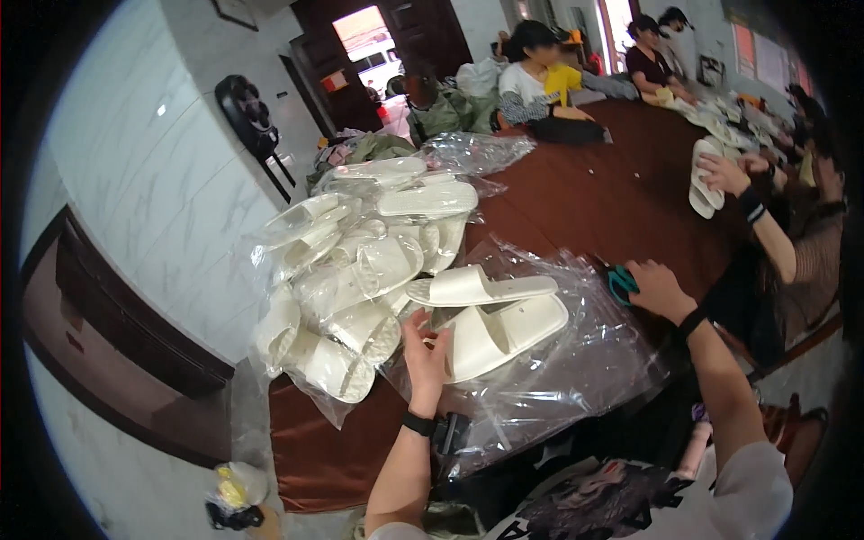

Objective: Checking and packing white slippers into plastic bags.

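In front of me, a pair of white slippers (504, 337) lies on clear plastic bags (558, 396), one slipper beside the other. My left hand (425, 355) is at the toe end of the nearer slipper, its index finger and thumb apart and nothing seen between them. Whether it touches the slipper I cannot tell. To the right of the bags, my right hand (661, 290) has its fingers on the teal loop handles of what look like scissors (621, 283); the blades cannot be made out.
Bagged white slippers (360, 279) are heaped at the left of the brown-covered table (612, 189). At the right, a co-worker's hands (724, 173) hold a white slipper pair (702, 184). More people sit around the far side. A black fan (247, 117) hangs on the left wall.
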A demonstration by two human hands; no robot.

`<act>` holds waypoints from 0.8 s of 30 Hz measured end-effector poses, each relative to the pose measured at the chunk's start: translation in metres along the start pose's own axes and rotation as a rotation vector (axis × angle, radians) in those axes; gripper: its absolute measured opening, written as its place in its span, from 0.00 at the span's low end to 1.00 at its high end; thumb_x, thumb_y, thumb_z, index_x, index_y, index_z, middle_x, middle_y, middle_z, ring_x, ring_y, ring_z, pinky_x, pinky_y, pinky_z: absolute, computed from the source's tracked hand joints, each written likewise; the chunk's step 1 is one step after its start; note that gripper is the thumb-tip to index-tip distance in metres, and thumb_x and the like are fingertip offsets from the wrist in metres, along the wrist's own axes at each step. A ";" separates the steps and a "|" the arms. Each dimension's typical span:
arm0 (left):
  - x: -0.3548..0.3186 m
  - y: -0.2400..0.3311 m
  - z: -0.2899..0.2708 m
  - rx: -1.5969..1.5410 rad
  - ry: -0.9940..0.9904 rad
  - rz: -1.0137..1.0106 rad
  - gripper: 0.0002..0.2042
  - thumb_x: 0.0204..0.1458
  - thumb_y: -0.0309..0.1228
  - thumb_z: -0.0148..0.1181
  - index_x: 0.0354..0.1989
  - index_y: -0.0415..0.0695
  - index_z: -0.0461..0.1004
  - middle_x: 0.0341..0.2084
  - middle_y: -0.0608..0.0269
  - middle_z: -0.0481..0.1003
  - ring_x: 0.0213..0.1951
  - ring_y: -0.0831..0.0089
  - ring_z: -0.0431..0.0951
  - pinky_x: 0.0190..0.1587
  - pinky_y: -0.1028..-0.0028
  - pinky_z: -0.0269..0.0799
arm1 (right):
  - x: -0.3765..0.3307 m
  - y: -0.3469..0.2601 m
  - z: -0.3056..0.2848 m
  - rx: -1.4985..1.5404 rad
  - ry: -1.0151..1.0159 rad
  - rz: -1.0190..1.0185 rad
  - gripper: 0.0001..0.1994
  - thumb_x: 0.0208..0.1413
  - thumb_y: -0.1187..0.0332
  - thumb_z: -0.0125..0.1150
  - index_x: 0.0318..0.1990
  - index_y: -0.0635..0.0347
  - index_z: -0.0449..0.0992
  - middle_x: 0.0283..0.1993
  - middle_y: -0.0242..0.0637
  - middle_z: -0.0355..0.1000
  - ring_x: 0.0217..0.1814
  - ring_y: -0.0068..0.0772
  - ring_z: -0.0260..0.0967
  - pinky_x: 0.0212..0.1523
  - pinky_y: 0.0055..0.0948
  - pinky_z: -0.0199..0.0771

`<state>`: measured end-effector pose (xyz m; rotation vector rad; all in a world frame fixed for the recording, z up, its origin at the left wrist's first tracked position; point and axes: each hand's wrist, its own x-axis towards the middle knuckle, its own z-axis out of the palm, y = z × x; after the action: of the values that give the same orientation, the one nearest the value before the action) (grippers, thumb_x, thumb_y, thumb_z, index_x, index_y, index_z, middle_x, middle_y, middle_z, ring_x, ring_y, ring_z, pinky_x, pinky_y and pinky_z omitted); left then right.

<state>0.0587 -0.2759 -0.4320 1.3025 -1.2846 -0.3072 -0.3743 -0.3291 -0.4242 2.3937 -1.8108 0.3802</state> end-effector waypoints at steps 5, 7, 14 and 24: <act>0.004 -0.027 -0.006 -0.151 -0.121 -0.112 0.09 0.57 0.24 0.60 0.45 0.39 0.76 0.32 0.62 0.80 0.32 0.78 0.77 0.37 0.77 0.71 | 0.010 -0.001 -0.017 0.228 -0.120 0.045 0.30 0.41 0.67 0.65 0.56 0.60 0.65 0.40 0.50 0.75 0.46 0.57 0.72 0.48 0.48 0.72; 0.004 -0.032 -0.008 -0.187 -0.119 -0.151 0.07 0.57 0.24 0.60 0.44 0.39 0.76 0.32 0.63 0.80 0.32 0.79 0.78 0.37 0.78 0.72 | 0.008 -0.004 -0.023 0.339 -0.214 0.128 0.32 0.41 0.68 0.65 0.58 0.60 0.64 0.41 0.52 0.75 0.46 0.58 0.72 0.49 0.48 0.71; 0.007 -0.033 -0.001 -0.297 -0.072 -0.166 0.04 0.59 0.24 0.58 0.39 0.39 0.77 0.25 0.64 0.81 0.29 0.81 0.78 0.35 0.79 0.72 | 0.015 0.013 -0.015 0.584 -0.060 0.098 0.24 0.48 0.73 0.62 0.56 0.61 0.70 0.35 0.38 0.74 0.37 0.32 0.72 0.40 0.32 0.71; 0.005 -0.025 -0.002 -0.289 -0.080 -0.149 0.04 0.59 0.24 0.58 0.39 0.39 0.77 0.26 0.63 0.81 0.29 0.80 0.79 0.34 0.79 0.72 | 0.051 -0.037 -0.018 0.180 -0.061 -0.220 0.13 0.48 0.74 0.62 0.44 0.58 0.72 0.39 0.45 0.73 0.46 0.51 0.71 0.47 0.46 0.71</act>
<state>0.0738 -0.2871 -0.4494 1.1484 -1.1619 -0.6320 -0.3280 -0.3613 -0.3910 2.7207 -1.5734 0.4681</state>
